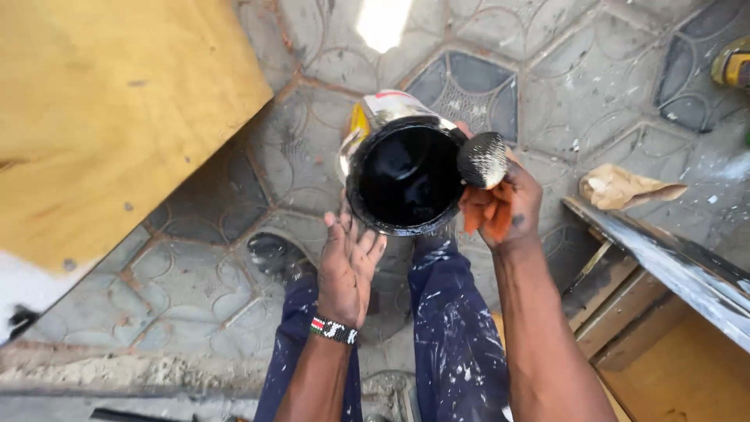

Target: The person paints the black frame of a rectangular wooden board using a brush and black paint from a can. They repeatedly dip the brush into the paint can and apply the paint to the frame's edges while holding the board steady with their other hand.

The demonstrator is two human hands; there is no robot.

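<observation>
Open round metal tin of black paint (406,176) held over grey patterned paving (547,78)

Left hand (348,266) spread open beneath tin; right hand (504,205) clenched around orange-handled round brush (482,159) at rim

Can (406,176) between both hands, board (109,109) left, frame (680,266) right
</observation>
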